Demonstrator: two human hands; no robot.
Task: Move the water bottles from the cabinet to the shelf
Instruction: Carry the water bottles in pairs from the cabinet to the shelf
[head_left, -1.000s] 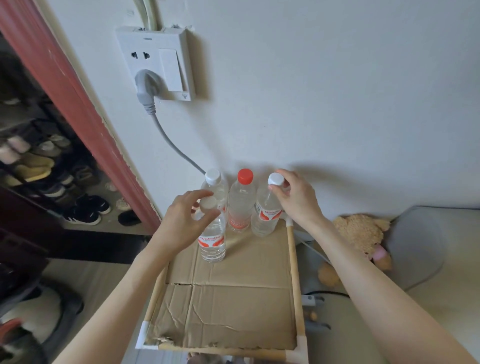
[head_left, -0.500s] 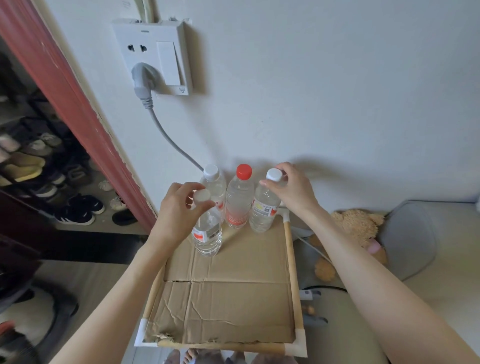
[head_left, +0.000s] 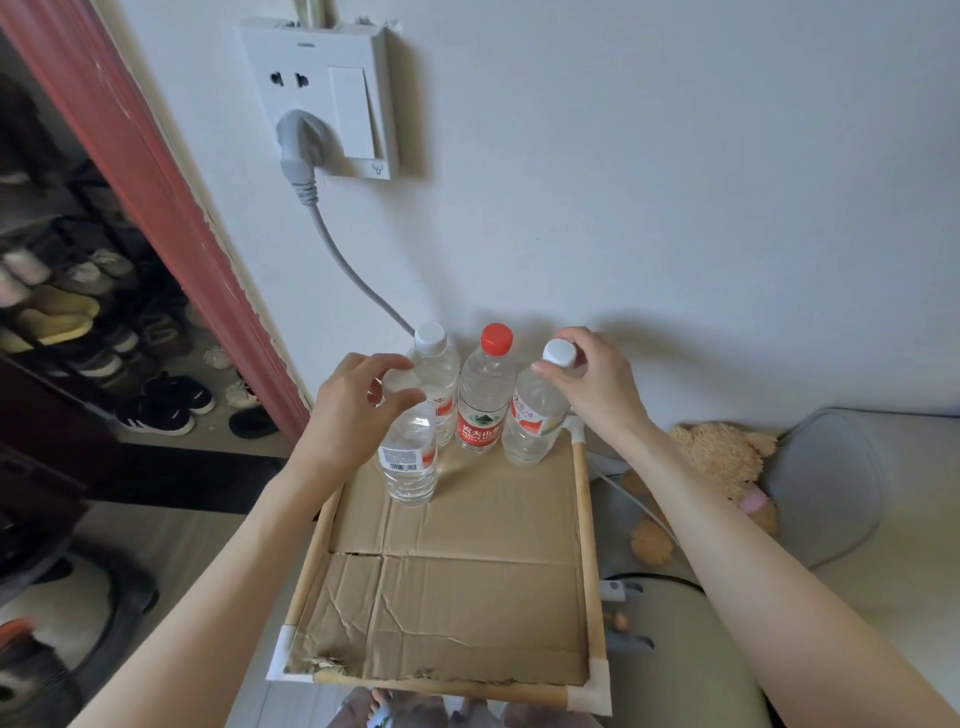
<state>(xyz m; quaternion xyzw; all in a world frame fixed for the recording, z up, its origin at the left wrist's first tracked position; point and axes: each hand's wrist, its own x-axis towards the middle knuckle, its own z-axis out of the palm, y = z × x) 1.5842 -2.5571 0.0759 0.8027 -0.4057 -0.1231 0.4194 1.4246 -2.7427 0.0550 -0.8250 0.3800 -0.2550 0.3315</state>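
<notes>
Four clear water-filled bottles stand mid-frame on the shelf (head_left: 483, 597); left hand (head_left: 353, 415) and right hand (head_left: 597, 384) each pinch a bottle's cap

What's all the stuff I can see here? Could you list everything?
bottles: four, clear; three white caps, one red; far end of shelf
shelf: one, wood rails, cardboard top, against wall
socket: one, white, on wall
plug: one, grey, in socket, cord hanging down
shoes: many, mixed colours, rack at left
teddy: one, tan, right of shelf
left hand: grips front bottle's top
right hand: grips rightmost bottle's cap
</notes>
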